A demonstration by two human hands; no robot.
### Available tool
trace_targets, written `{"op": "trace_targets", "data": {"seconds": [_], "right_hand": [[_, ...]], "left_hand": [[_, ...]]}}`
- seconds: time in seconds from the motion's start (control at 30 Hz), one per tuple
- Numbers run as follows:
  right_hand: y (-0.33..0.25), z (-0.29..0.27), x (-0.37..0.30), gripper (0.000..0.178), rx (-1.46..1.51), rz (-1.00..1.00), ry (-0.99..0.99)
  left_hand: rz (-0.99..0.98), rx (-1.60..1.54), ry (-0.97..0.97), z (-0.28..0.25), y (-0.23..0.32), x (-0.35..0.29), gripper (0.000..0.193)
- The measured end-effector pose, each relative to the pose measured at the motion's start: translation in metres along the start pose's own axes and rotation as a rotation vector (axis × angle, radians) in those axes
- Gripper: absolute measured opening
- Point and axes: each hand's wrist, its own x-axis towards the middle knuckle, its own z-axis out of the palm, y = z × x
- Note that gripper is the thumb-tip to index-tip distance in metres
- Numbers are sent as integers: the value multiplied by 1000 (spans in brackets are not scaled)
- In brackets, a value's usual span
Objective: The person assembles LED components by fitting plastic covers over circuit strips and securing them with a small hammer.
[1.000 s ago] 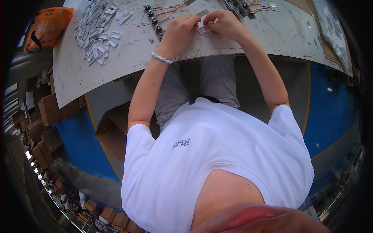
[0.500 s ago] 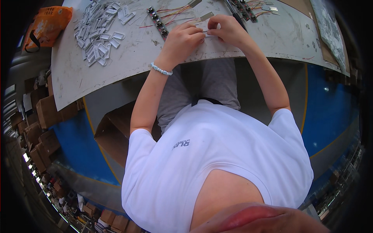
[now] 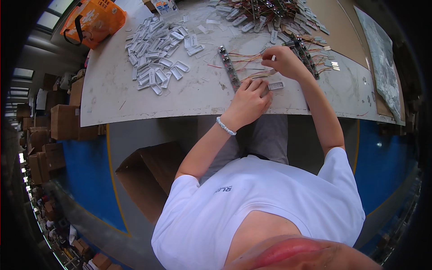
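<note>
A small white plastic tray-shaped case (image 3: 276, 85) lies at the fingertips of my left hand (image 3: 252, 100), near the table's front edge. The left fingers are curled down and hold the case; part of it is hidden beneath them. Just beyond, my right hand (image 3: 288, 63) is raised, with thumb and fingers bent together by thin red and yellow wires (image 3: 252, 63); whatever is between the fingertips is too small to make out. The wires run from a strip of small circuit boards (image 3: 228, 67) left of the right hand. Another board strip (image 3: 307, 56) lies behind the right wrist.
Many white plastic cases (image 3: 157, 51) are heaped at the left. At the back is a tangled pile of wired boards (image 3: 270, 9). An orange bag (image 3: 96, 22) stands far left, and a clear plastic sheet (image 3: 380, 58) lies at the right. A cardboard box (image 3: 150, 175) sits below the table.
My hands were close together at the table edge; now they are apart, the right one farther forward. The white case has come into sight by the left hand. The view has tilted up, showing more table.
</note>
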Motion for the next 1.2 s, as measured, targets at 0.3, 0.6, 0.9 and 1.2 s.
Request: {"op": "trace_targets", "data": {"seconds": [0.3, 0.6, 0.9, 1.2], "right_hand": [[-7, 55, 220, 19, -453, -348, 273], [19, 42, 210, 22, -475, -346, 161], [25, -18, -17, 26, 10, -169, 23], [43, 21, -77, 30, 51, -259, 53]], "left_hand": [[-29, -24, 31, 2, 4, -4, 26], [-8, -80, 30, 4, -3, -2, 30], [11, 8, 54, 9, -4, -5, 29], [37, 57, 51, 10, -2, -8, 29]]}}
